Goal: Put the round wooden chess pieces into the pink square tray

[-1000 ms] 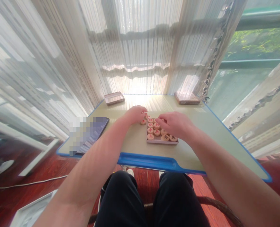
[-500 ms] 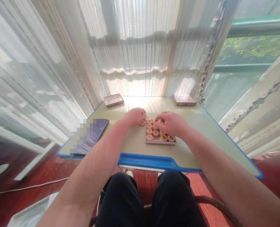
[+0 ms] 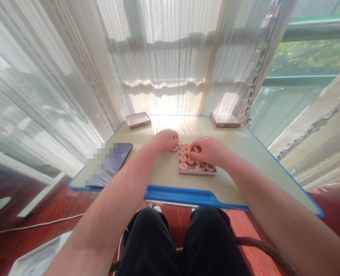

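Observation:
A shallow open box (image 3: pixel 197 172) lies on the table, holding round wooden Chinese chess pieces with red characters on its left and dark ones on its right. My left hand (image 3: pixel 166 140) is at the box's far left corner, fingers closed around a piece that is mostly covered. Just below those fingers, a red-marked piece (image 3: pixel 174 148) rests outside the box. Over the box's right half is my right hand (image 3: pixel 208 149), thumb and fingertips pinched on a piece among the others. It hides several pieces beneath. A dark-marked piece (image 3: pixel 210 167) shows in the near right corner.
An empty-looking box lid (image 3: pixel 138 120) sits at the far left of the table, and a flat box (image 3: pixel 225 120) at the far right. A tablet-like device (image 3: pixel 119 163), partly pixelated, lies on the left. The table's blue edge (image 3: pixel 184 194) runs in front of my knees.
The view has shifted slightly. My right hand's thumb and fingers have closed nearer together over the box. My left hand stays at the far left corner, its fingers slightly more curled.

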`<state>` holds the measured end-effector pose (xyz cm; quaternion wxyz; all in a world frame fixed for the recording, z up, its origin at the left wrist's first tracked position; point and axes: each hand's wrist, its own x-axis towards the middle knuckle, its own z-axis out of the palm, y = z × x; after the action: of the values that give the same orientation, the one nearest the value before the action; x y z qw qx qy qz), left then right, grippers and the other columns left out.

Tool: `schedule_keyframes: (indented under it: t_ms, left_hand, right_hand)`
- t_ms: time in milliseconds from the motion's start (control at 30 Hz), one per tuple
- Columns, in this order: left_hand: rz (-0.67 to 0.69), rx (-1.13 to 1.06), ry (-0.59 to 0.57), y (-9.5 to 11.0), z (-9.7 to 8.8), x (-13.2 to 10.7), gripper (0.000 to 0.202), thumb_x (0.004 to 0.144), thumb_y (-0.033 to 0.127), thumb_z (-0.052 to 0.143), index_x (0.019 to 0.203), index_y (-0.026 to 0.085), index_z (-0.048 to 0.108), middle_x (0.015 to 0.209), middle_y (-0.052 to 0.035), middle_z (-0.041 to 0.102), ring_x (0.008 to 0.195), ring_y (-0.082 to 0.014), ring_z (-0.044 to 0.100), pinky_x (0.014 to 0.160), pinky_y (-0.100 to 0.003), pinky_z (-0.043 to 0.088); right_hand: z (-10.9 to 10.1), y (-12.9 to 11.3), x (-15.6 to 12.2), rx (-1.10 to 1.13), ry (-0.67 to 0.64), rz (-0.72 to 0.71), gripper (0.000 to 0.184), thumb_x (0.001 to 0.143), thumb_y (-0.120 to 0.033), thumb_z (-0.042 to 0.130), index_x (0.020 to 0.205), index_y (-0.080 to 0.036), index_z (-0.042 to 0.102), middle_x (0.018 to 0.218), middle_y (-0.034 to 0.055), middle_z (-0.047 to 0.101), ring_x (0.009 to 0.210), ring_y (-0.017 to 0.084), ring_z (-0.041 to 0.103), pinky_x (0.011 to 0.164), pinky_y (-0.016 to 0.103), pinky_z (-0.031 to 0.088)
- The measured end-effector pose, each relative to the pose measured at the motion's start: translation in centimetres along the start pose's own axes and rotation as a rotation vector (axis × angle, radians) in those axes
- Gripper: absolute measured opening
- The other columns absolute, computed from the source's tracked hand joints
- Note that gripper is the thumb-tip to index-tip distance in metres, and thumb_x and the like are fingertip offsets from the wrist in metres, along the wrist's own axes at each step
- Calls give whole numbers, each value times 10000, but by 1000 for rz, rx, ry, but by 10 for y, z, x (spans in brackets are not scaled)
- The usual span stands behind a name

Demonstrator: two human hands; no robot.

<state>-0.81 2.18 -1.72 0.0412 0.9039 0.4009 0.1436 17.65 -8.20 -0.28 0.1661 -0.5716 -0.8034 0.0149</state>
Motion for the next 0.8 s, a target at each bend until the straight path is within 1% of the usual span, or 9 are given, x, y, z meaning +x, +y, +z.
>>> schedule_keyframes:
  t_ms: [133,300,367,467,600,800]
  left_hand:
    - [-12,-9,-1,0,0,0,291,765,258,462,916,176,697,910,-58,669,852,-201,596,771,-296,448]
    - [-15,-12,0,1,1,0,308,790,283,452,942,170,694,897,-68,667,854,-207,597,772,-304,453]
    - [-24,-19,-2,1,1,0,320,790,289,456,971,163,687,919,-74,665,864,-210,599,783,-309,455]
    - [-44,-34,5,1,1,0,348,783,293,469,1034,155,666,975,-83,658,890,-214,600,806,-318,458]
    - [-60,-32,0,1,1,-1,363,781,299,473,1062,159,656,975,-79,658,894,-217,600,816,-326,463]
    - [-41,-10,-13,0,2,-1,326,786,293,465,1010,174,670,948,-70,653,876,-208,600,800,-316,467]
  right_hand:
    - [-3,0,0,8,20,0,184,741,-367,560,760,-231,682,719,11,617,654,137,505,564,255,310]
    - [-6,3,1,25,106,49,158,749,-300,535,775,-233,676,693,1,601,659,139,503,562,257,319]
    - [-4,5,1,24,112,67,163,754,-292,530,789,-239,680,705,2,604,669,143,508,566,260,329]
    - [1,8,3,13,84,37,197,775,-277,515,833,-259,702,778,15,624,747,162,530,619,271,362]
    - [8,10,7,-32,91,-6,240,818,-292,492,838,-264,730,862,48,633,883,208,513,734,306,387]
    - [11,11,8,-22,103,25,199,785,-269,532,818,-262,728,850,49,633,868,207,506,761,317,396]
